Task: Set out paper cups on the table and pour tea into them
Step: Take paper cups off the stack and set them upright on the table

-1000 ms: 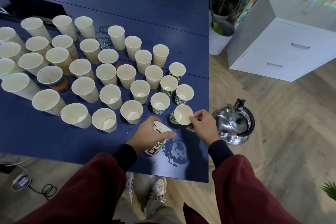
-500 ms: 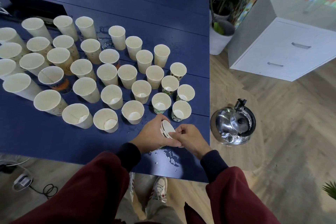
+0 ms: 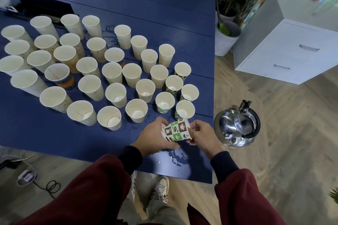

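- A short stack of patterned cups (image 3: 176, 130) lies tilted on its side, held just above the near right part of the blue table (image 3: 146, 5)
- The left hand (image 3: 153, 137) grips the stack's left end, fingers curled round it
- The right hand (image 3: 203, 136) pinches the stack's right end between thumb and fingertips
- Just beyond the hands, many paper cups (image 3: 111, 75) stand upright in rough rows, mouths open
- A puddle (image 3: 178, 156) of spilled liquid lies on the table near the wrists
- A shiny kettle (image 3: 237, 126) sits off the table, beside its right edge, lid on
- Further back stand a plant pot (image 3: 225, 39) and a white cabinet (image 3: 292, 51)
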Demonstrator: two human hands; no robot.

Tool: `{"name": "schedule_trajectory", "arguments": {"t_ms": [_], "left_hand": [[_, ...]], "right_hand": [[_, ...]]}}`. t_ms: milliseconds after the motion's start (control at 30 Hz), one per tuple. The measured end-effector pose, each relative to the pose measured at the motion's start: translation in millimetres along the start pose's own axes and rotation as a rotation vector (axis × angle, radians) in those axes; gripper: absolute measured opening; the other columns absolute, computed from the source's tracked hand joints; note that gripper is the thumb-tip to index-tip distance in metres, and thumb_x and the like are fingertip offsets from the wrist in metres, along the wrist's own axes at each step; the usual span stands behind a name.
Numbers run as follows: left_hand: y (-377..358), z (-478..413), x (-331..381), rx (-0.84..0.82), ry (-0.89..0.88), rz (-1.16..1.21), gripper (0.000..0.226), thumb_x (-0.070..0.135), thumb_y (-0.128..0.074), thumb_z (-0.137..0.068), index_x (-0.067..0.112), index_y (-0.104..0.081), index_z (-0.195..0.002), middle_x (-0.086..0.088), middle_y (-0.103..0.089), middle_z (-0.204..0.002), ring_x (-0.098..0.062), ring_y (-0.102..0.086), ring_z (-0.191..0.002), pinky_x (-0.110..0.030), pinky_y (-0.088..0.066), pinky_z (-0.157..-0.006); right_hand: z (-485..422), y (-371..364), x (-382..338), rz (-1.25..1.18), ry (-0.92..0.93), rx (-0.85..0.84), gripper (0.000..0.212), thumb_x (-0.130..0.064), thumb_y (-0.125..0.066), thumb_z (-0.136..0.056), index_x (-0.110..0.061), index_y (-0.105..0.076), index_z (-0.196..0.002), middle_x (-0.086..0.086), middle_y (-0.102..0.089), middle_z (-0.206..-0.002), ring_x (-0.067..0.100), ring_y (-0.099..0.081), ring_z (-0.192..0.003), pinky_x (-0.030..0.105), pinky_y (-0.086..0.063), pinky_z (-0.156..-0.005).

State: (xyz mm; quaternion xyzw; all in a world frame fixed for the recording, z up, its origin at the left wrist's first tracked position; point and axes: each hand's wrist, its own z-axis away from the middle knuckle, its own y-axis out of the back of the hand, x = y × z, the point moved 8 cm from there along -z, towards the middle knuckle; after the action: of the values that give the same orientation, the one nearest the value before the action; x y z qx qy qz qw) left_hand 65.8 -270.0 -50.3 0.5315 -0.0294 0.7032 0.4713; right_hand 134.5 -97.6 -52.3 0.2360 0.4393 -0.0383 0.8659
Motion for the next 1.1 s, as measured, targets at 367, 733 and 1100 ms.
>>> {"name": "schedule_trajectory", "arguments": {"t_ms": [367,733,1100], "left_hand": [[-3,1,-5,0.106,0.023,0.017,0.08,0.026,-0.081,-0.07,0.029,-0.033,-0.133,0.004,-0.052,-0.121,-0.023,-0.051,-0.111,-0.031,-0.043,-0.087],[-13,15,20,0.199,-0.09,0.082,0.076,0.032,-0.074,-0.062,0.04,-0.032,-0.126,0.013,-0.055,-0.122,-0.017,-0.054,-0.112,-0.045,-0.044,-0.1],[-6,33,40,0.261,-0.195,0.1,0.076,0.031,-0.076,-0.061,0.033,-0.038,-0.128,0.013,-0.06,-0.115,-0.013,-0.06,-0.105,-0.043,-0.05,-0.092]], "right_hand": [[0,55,29,0.091,-0.021,0.283,0.017,-0.012,-0.066,-0.089,-0.01,-0.055,-0.076,0.011,-0.069,-0.077,0.025,-0.072,-0.061,0.044,-0.063,-0.068],[29,31,-33,0.267,0.386,0.234,0.013,-0.031,-0.069,-0.091,-0.021,-0.064,-0.083,-0.006,-0.064,-0.073,0.016,-0.06,-0.072,0.034,-0.048,-0.071],[13,-11,-31,0.282,0.249,-0.097,0.017,-0.015,-0.067,-0.086,-0.019,-0.057,-0.072,-0.004,-0.061,-0.07,0.018,-0.058,-0.067,0.038,-0.052,-0.072]]}}
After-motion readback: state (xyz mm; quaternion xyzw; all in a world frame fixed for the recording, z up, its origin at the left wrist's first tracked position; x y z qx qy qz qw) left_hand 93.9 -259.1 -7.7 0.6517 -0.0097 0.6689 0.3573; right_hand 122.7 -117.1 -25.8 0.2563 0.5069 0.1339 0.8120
